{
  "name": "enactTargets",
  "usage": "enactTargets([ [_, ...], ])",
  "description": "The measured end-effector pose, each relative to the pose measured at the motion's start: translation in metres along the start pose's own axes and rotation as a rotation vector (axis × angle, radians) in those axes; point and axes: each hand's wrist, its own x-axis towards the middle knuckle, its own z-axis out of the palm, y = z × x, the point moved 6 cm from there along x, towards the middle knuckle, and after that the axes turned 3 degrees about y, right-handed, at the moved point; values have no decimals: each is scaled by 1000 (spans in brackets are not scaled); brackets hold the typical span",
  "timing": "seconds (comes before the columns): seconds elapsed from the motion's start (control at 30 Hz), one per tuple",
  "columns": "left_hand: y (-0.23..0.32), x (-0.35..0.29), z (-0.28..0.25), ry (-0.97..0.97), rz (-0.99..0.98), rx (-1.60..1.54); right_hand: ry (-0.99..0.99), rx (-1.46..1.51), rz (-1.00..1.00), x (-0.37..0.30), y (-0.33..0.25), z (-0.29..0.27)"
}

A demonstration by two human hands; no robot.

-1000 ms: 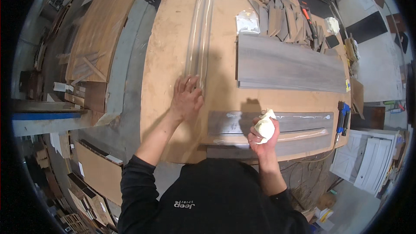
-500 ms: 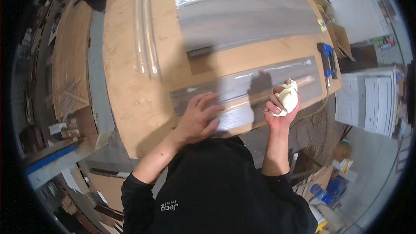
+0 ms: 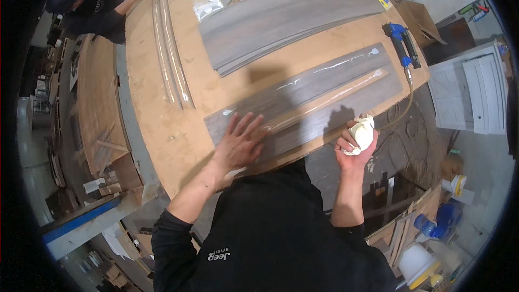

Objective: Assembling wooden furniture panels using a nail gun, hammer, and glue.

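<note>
Over the near edge of the tabletop (image 3: 162,140), my right hand (image 3: 351,148) is closed around a crumpled cream-white bundle (image 3: 363,132), whose kind I cannot make out. My left hand (image 3: 238,143) has its fingers spread over the left end of two grey wood-grain boards; whether it presses on them is unclear. White glue-like lines run along the farther grey board (image 3: 303,86). A bare tan strip with another white line (image 3: 324,100) lies between it and the nearer grey board (image 3: 346,111).
Beyond lies a stack of wide grey panels (image 3: 292,21). A blue nail gun (image 3: 400,43) with a hose rests at the right edge. Two narrow strips (image 3: 170,54) with white lines lie at the left. Another person (image 3: 102,5) is at the far left corner, one hand at the table.
The view has shifted, bringing more of the other person into sight at the far left. My left hand's fingers are spread wider over the boards. The bundle stays in my right hand.
</note>
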Motion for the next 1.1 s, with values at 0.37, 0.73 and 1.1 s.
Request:
enactTargets([
  [0.37,-25,-53,-15,-12,-136,83,5,-337,122,25,40,21],
  [0.73,-45,-100,-42,151,-352,-1,-81,-1117,114,49,103,24],
  [1.1,-62,-212,7,686,-1107,-36,-817,-2055,-184,29,234,34],
])
